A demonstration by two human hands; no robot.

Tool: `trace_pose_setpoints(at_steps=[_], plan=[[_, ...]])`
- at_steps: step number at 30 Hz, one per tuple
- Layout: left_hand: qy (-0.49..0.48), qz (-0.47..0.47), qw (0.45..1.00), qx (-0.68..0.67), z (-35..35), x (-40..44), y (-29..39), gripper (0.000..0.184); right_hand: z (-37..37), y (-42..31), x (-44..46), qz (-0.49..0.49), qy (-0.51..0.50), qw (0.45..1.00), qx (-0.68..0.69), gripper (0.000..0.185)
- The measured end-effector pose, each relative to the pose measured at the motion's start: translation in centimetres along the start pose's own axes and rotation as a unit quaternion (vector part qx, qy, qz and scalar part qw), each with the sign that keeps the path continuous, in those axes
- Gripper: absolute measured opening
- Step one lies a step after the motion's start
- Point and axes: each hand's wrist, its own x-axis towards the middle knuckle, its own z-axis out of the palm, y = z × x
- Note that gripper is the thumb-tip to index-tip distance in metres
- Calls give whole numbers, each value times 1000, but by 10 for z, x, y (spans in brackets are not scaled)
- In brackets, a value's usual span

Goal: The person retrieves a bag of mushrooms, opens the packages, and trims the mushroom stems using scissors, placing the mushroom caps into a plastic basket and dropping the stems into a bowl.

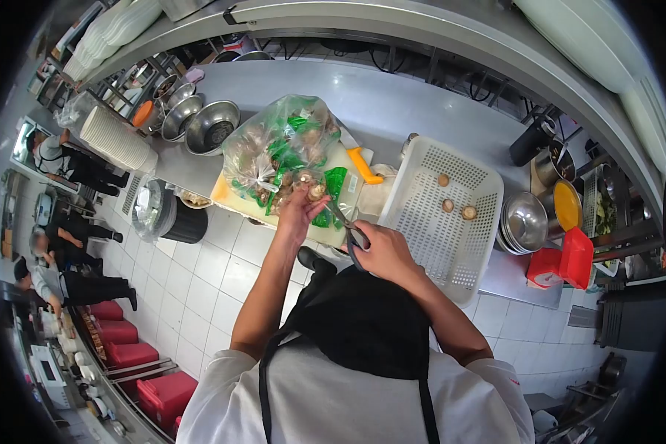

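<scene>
In the head view my left hand (297, 211) is closed around a mushroom (317, 191), its pale underside and stem turned up. My right hand (383, 250) grips a pair of scissors (357, 235), the blades pointing toward that mushroom. Behind my left hand a clear plastic bag (277, 140) with green print holds many mushrooms and lies on a cutting board (233, 196). To the right, a white perforated basket (405, 174) contains 3 mushrooms lying apart on its bottom. A yellow-orange handle (365, 166) lies between bag and basket.
Steel bowls (212, 127) stand at the back left of the steel table (362, 85). More bowls (524, 222), a red container (562, 263) and a black tumbler (531, 140) are on the right. A lined bin (185, 218) stands on the floor. Other people work at the far left.
</scene>
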Motion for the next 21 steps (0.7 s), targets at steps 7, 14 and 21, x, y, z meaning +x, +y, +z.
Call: trace_pose_setpoints(at_steps=[7, 14, 21], plan=[[20, 20, 1000, -10, 2, -20, -10, 24, 22, 0, 10, -18, 7, 998, -61, 48], [79, 72, 994, 16, 6, -32, -26, 21, 28, -6, 16, -27, -42, 990, -128, 49], [103, 63, 992, 40, -4, -25, -31, 22, 43, -2, 22, -37, -73, 987, -139, 41]])
